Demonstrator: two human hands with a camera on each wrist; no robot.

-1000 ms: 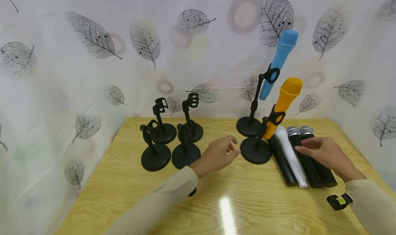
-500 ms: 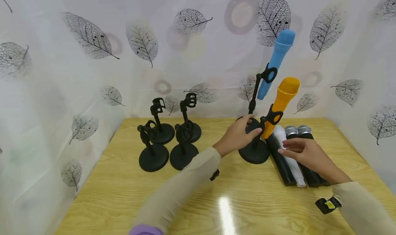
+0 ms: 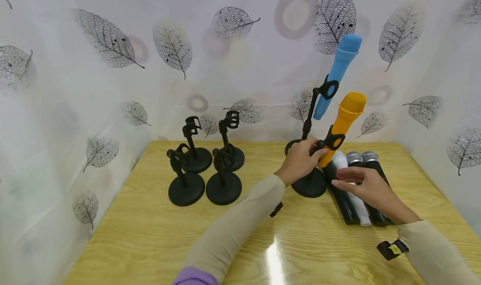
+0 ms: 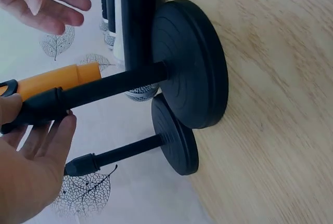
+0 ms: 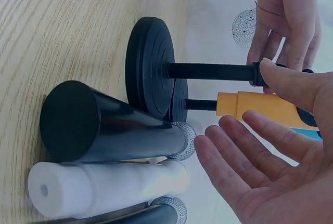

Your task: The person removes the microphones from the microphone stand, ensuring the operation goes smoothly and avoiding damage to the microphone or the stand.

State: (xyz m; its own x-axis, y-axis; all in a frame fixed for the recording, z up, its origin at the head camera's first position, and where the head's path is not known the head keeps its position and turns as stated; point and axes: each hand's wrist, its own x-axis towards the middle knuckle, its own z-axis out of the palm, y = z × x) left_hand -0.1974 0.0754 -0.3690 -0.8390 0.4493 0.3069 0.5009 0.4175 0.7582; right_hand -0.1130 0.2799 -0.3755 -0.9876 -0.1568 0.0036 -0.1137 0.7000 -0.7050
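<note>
My left hand [image 3: 300,160] grips the upper post of a black desktop microphone stand [image 3: 310,185], thumb and fingers around it just below the clip. That clip holds a yellow-orange microphone [image 3: 345,116], tilted with its head up to the right. In the left wrist view, the stand's post [image 4: 114,86] runs from its round base to the fingers. My right hand [image 3: 370,189] hovers over the lying microphones with relaxed, spread fingers and nothing in it. Its palm faces the orange microphone [image 5: 265,108] in the right wrist view.
Behind, a second stand [image 3: 307,124] carries a blue microphone [image 3: 340,68]. A black microphone [image 3: 342,201], a white one [image 3: 362,214] and other black ones lie side by side at right. Several bare stands [image 3: 223,189] are grouped at left on the wooden table [image 3: 150,239].
My left hand has moved right from beside the bare stands and taken hold of the orange microphone's stand. My right hand has shifted left over the lying microphones.
</note>
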